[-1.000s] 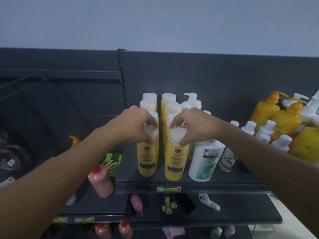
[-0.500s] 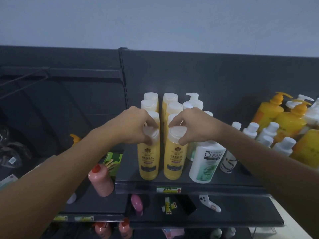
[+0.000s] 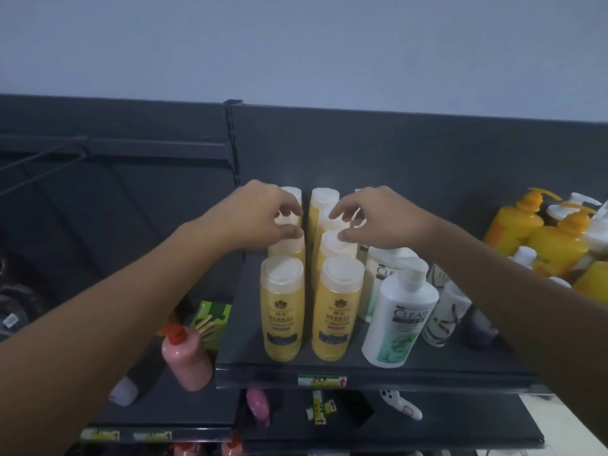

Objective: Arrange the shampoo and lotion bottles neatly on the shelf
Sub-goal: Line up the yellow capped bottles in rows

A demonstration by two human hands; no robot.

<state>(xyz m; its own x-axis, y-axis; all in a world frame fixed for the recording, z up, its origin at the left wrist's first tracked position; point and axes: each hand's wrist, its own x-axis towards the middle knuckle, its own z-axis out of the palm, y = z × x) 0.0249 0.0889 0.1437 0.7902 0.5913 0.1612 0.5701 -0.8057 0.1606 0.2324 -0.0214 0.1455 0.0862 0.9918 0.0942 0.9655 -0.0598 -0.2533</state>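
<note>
Two rows of yellow herbal bottles with white caps run front to back on the dark shelf point(image 3: 427, 378). The front left bottle point(image 3: 282, 311) and the front right bottle point(image 3: 339, 311) stand upright side by side, untouched. My left hand point(image 3: 260, 215) reaches over the left row and pinches the white cap of a bottle further back between thumb and fingers. My right hand point(image 3: 381, 218) does the same on a rear cap in the right row. A white Clear shampoo bottle point(image 3: 399, 320) stands to the right of the yellow rows, with another behind it.
Yellow pump bottles point(image 3: 513, 225) and small white-capped bottles crowd the shelf's right end. A pink bottle point(image 3: 186, 360) and a green box point(image 3: 212, 317) sit on the lower left shelf. The shelf below point(image 3: 460, 429) holds a pink item, price tags and a white gadget point(image 3: 399, 404).
Both hands have let go of the two front yellow bottles and moved back to caps deeper in the rows. The view has come closer to the shelf.
</note>
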